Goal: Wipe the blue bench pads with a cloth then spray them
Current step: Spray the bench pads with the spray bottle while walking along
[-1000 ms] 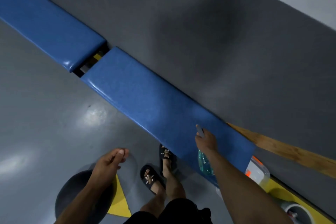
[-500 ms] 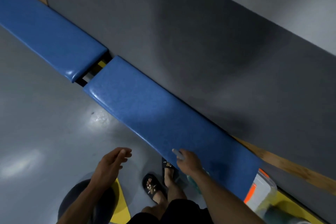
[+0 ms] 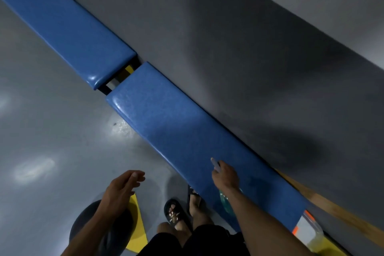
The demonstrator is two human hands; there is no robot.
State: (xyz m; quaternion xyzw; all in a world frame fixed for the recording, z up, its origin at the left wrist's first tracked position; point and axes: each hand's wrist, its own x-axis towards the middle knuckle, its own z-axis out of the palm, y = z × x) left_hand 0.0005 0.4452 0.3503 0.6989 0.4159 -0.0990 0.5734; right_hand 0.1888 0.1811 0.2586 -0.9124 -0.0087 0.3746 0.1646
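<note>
Head view: dark ball (image 3: 87, 226) beside sandals (image 3: 176, 214).

You have one view only, from the camera on your head, wide-angle, so no second view overlaps it. It looks steeply down and forward along the blue bench pads (image 3: 187, 143), which cross the frame diagonally from upper left to lower right against the grey wall (image 3: 259, 58). Your forearms and sandalled feet (image 3: 176, 214) sit close at the bottom edge; the floor (image 3: 52, 131) fills the left.
</note>
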